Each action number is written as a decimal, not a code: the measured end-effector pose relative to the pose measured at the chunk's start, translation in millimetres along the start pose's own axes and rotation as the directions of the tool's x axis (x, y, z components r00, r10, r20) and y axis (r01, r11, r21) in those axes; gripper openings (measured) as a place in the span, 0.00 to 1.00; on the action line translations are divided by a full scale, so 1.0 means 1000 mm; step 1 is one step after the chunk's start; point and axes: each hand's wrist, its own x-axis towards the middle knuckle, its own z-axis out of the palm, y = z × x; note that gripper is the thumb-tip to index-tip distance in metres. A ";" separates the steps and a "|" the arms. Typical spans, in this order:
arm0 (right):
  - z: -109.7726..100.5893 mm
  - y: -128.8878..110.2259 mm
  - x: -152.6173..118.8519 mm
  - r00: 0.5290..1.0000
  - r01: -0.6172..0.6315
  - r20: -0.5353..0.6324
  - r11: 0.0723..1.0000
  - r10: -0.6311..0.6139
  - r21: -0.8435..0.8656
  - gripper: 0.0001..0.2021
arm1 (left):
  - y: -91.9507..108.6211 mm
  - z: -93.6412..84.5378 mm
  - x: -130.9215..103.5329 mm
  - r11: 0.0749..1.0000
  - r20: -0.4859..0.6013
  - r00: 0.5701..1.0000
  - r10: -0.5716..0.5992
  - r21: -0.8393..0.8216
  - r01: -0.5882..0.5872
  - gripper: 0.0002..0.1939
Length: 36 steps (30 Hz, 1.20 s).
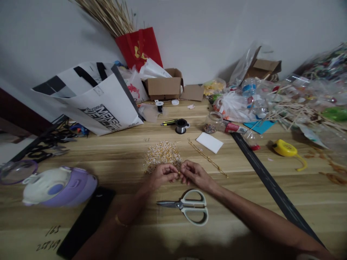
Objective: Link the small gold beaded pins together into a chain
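My left hand [166, 172] and my right hand [193, 172] meet over the table, fingertips pinched close together. Between them shows a tiny gold-coloured piece, too small to name. Just beyond my fingers lies a round heap of gold and clear beaded strands [163, 153], partly covered by my left hand. A pair of scissors [193, 207] with pale handles rests nearer to me, blades pointing left. To the right of my right hand stretches a thin gold chain [207, 156], beside a white card [209, 143].
Behind the heap stands a wire spool [180, 126]. A black phone-like slab [86, 220] and a purple-and-white bottle [59, 186] lie at left, with a white paper bag [108, 101] behind. A yellow tape measure [285, 148], jar [214, 122] and cluttered plastic occupy the right.
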 end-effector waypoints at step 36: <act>0.000 0.002 0.000 0.998 0.032 0.054 0.999 -0.032 0.009 0.18 | -0.008 0.001 0.002 0.998 0.082 0.994 0.067 0.009 -0.068 0.16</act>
